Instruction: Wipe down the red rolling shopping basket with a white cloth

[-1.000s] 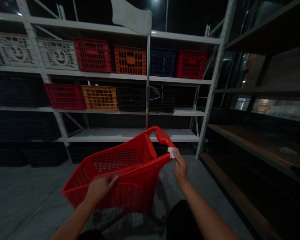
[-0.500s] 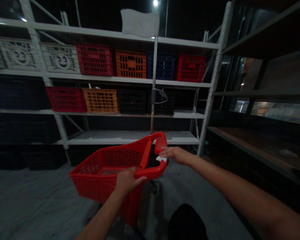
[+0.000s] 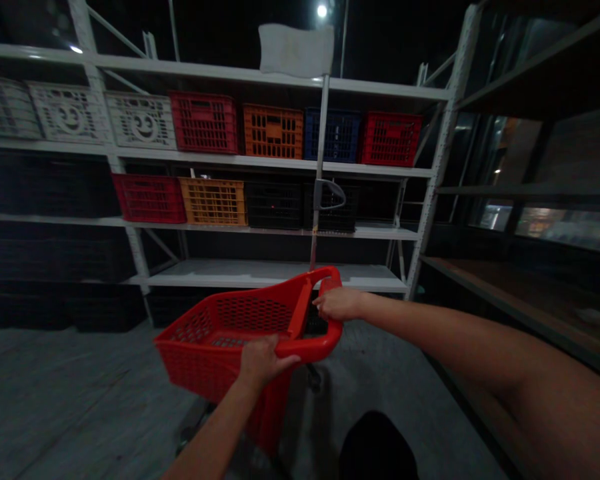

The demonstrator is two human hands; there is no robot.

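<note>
A red plastic shopping cart (image 3: 230, 320) stands in front of me, its basket pointing left. My left hand (image 3: 264, 361) is wrapped over the near side of its handle frame, with the thumb stretched along the red bar. On the handle's grip section my right hand (image 3: 337, 304) presses down with curled fingers. The white cloth or tissue seen under it a moment ago is now hidden by the hand. From the cart rises a metal pole (image 3: 323, 133) carrying a white flag-like sign (image 3: 296, 50) and a grey loop (image 3: 331, 195).
Behind the cart, a white metal rack (image 3: 260, 273) holds several plastic crates, among them an orange crate (image 3: 273, 131) and a blue crate (image 3: 331, 135). Dark shelving (image 3: 520, 287) runs along the right side. Grey concrete floor (image 3: 80, 400) lies below.
My right hand has slid along the handle and its fingers have curled in, covering the white cloth. My left hand keeps its hold. The whole view has shifted slightly, moving the scene rightward.
</note>
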